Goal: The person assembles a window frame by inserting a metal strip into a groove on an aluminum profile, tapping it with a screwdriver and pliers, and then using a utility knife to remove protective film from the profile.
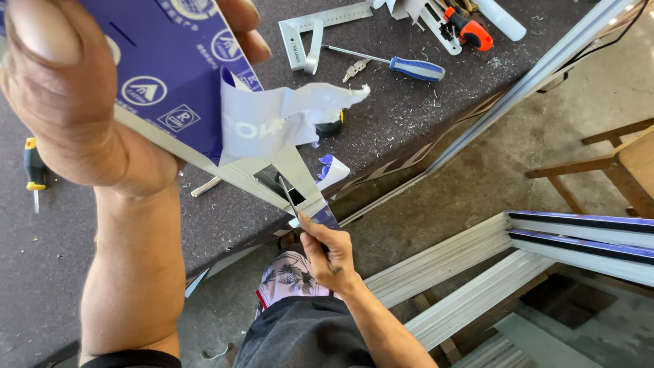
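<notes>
Working over a dark desk — holding a metal profile wrapped in blue film, its cut end hanging past the desk edge. Gripping it near the lens with the left hand; pinching a thin tool in the right hand, probing the open end. Seemingly cleaning or fitting that end — next needing a steady hold, careful tip aim. Lying unused behind: square, screwdriver.

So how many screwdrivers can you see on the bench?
2. A blue-handled screwdriver lies near the steel square at the top; a yellow-and-black one lies at the left edge. Others may be hidden behind the blue-filmed profile.
</notes>
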